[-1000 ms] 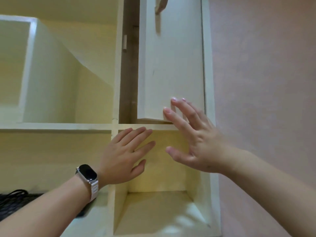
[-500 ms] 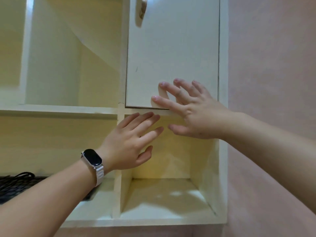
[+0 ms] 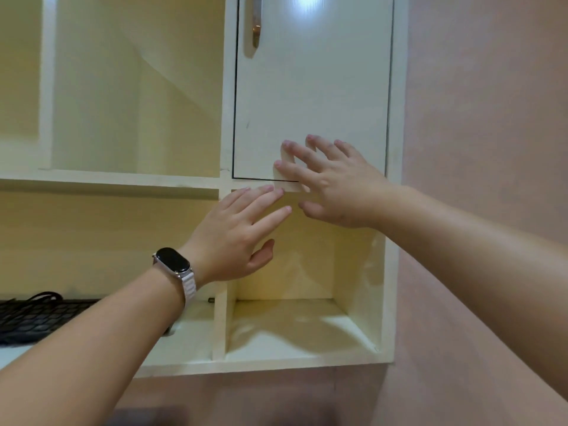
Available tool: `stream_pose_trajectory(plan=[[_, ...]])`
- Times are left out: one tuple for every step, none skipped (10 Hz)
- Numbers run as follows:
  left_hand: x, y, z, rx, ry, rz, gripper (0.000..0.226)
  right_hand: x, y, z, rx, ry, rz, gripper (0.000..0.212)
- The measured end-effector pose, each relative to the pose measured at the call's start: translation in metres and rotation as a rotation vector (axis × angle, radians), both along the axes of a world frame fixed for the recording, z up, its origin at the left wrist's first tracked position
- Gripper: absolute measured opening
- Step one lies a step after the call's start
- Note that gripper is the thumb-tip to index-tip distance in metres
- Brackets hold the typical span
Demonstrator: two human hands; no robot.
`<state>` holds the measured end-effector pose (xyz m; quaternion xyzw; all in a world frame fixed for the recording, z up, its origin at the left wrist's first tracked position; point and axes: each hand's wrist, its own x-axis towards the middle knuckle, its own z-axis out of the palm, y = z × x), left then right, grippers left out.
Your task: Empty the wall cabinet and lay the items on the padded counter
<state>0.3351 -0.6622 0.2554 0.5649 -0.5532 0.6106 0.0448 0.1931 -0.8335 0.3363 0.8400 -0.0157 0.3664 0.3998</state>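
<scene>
A cream wall cabinet (image 3: 390, 272) hangs on a pink wall. Its upper right door (image 3: 313, 96) sits flush in the frame, with a metal handle (image 3: 255, 26) near its top left. My right hand (image 3: 335, 186) lies flat with straight fingers on the door's lower edge. My left hand (image 3: 236, 235), with a watch on its wrist, is spread open just below, its fingertips at the shelf edge under the door. Neither hand holds anything. The lower right compartment (image 3: 292, 327) shows nothing inside.
A black keyboard (image 3: 40, 318) with a cable lies in the lower left compartment. The upper left compartment (image 3: 138, 96) stands open with nothing visible inside. The pink wall (image 3: 485, 103) runs along the cabinet's right side.
The upper right door has swung from ajar to flush under my right hand. My left hand stayed spread just below it. The view shifted to the right.
</scene>
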Motion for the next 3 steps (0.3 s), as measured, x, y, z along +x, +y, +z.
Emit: stream_pose_trajectory(plan=[[-0.004, 0.009, -0.001, -0.019, 0.031, -0.048, 0.051, -0.007, 0.011, -0.010, 0.079, -0.046, 0.054, 0.066], [-0.010, 0.022, -0.004, -0.049, 0.081, -0.102, 0.049, -0.015, 0.022, -0.029, 0.123, -0.126, 0.136, 0.059], [-0.016, 0.029, -0.012, -0.096, 0.103, -0.135, 0.048, -0.016, 0.028, -0.054, 0.178, -0.186, 0.189, 0.059]])
